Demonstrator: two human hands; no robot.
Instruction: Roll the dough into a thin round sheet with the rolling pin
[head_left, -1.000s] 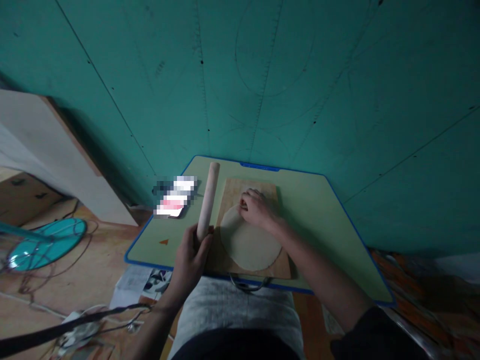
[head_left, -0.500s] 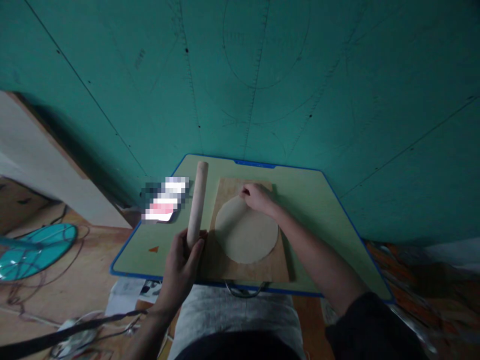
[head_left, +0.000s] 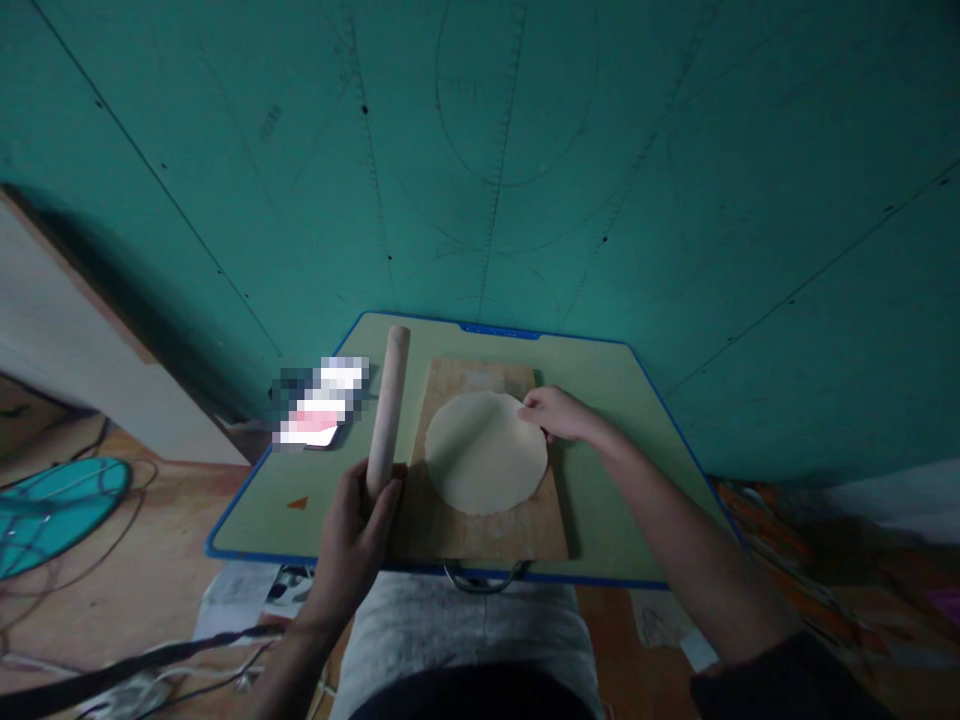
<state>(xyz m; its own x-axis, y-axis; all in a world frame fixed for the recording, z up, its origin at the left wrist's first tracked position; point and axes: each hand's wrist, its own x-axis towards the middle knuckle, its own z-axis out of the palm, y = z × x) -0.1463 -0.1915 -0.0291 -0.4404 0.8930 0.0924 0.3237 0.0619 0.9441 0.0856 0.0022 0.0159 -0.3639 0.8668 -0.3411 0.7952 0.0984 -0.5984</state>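
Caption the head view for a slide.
Left hand grips a rolling pin; right hand touches flat dough on a board.
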